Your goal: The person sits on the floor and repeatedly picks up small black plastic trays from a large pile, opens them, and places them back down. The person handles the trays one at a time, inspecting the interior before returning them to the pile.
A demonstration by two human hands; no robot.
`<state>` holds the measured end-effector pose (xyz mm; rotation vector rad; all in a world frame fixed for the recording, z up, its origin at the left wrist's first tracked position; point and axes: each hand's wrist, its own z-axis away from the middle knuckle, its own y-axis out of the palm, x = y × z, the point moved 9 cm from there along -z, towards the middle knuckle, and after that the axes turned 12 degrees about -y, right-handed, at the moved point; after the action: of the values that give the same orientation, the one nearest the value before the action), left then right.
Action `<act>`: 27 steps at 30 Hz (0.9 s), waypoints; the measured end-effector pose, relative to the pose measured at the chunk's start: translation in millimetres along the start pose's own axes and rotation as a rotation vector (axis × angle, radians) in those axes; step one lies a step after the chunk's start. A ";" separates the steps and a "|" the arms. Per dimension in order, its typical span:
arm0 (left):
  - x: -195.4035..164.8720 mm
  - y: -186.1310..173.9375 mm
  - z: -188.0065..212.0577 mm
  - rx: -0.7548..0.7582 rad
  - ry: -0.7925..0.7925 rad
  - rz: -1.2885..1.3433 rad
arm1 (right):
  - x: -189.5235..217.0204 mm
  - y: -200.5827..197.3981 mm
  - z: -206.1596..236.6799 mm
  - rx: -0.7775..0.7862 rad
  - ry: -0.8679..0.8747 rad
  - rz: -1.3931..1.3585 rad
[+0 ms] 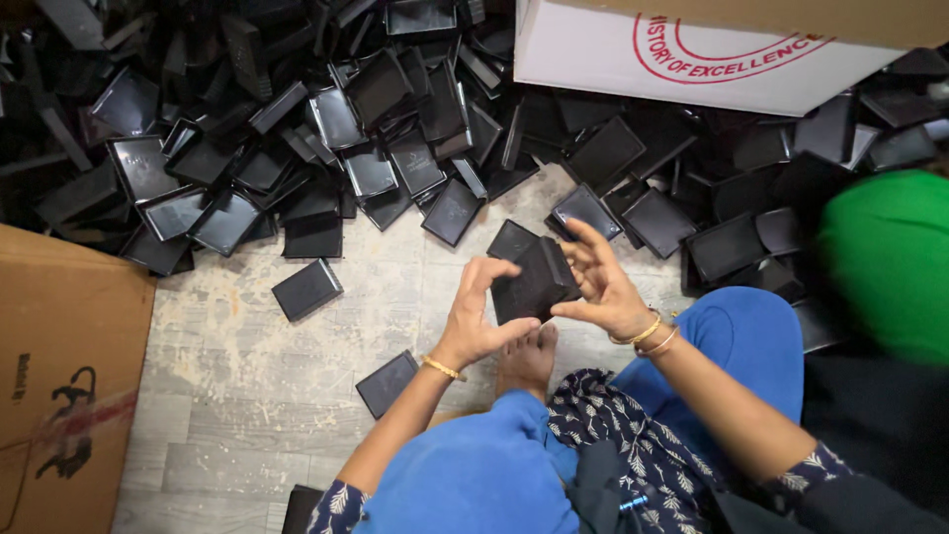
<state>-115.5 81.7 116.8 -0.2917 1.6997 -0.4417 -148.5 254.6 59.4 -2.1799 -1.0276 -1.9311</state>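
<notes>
A: So in the head view, what's the person doing?

B: Sitting on the floor (247, 396), both hands gripping one small black box (534, 282) right above their foot (527, 361). Left hand (479, 316) is grasping its near-left corner, right hand (603, 287) is pinching the right edge.

A: And around them?

B: A big pile of black trays (326, 129) is lying ahead, a white carton (692, 49) is sitting behind, a brown carton (69, 376) at left. The green blob (885, 262) at right is blurry, maybe someone's clothing.

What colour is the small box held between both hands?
Black, matte. The small box shows best, and only, in the head view.
</notes>
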 end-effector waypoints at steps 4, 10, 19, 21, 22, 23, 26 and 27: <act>-11.7 5.6 -2.2 0.113 -0.026 0.043 | 14.1 -8.4 -0.4 0.001 -0.057 0.046; -24.2 1.0 1.1 0.114 0.000 0.088 | 11.0 -5.1 -4.2 -0.041 0.019 -0.074; -21.1 -2.7 2.6 0.151 -0.043 0.146 | 18.1 6.5 -10.2 0.018 0.088 0.010; -22.4 -1.1 0.7 0.154 -0.042 0.122 | 16.2 7.1 -8.8 -0.012 0.107 0.007; -25.1 0.3 0.8 0.149 -0.030 0.081 | 14.8 5.9 -7.3 -0.041 0.114 -0.007; -28.1 0.3 1.6 0.143 -0.019 0.040 | 12.8 4.2 -5.4 -0.068 0.123 -0.022; -33.5 1.8 0.3 0.171 -0.035 0.047 | 22.1 -3.6 -4.2 -0.121 -0.048 -0.002; -33.8 2.7 -0.2 0.181 -0.049 0.040 | 16.2 -9.0 -2.0 -0.178 -0.011 -0.056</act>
<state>-109.6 98.7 145.6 -0.1353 1.6023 -0.5508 -154.8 267.8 71.0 -2.2776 -0.9632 -2.1135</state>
